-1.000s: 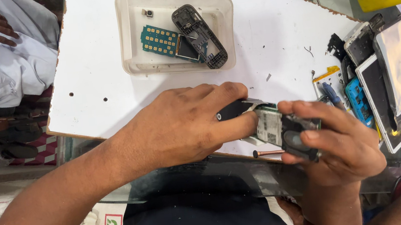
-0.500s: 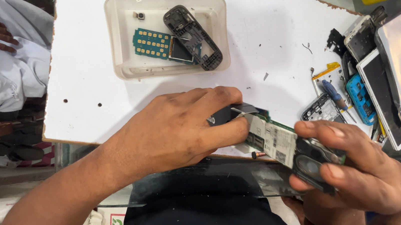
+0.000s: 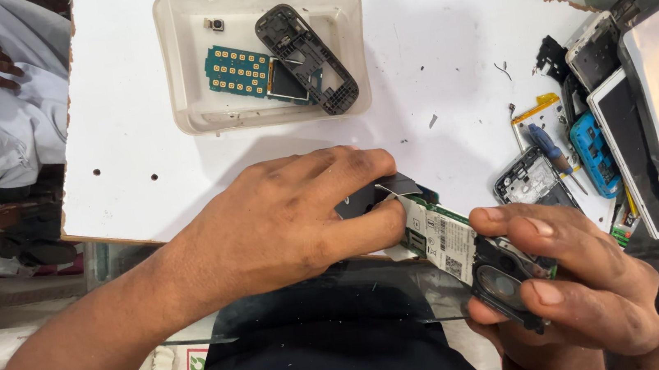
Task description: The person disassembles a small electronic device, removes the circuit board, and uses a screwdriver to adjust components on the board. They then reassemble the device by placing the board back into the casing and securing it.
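White worktop (image 3: 429, 41), scuffed, a few small holes near its left edge. Clear plastic tray (image 3: 188, 102) at top centre, holding a green keypad board (image 3: 238, 70) with a dark phone frame (image 3: 307, 57) lying across its right end; a small square part sits apart in the tray's upper left. Heap of phone parts at right edge: a white-framed screen panel (image 3: 632, 150), a blue piece (image 3: 590, 149), a screwdriver (image 3: 550, 150) just beside it. Left hand (image 3: 283, 215) closed down over the near end of a phone circuit board (image 3: 443, 238), thumb and fingers pinching a dark tab on it. Right hand (image 3: 580, 280) gripping the board's far end, fingers wrapped round the dark camera section. Board held at the worktop's front edge, between both hands, tilted.
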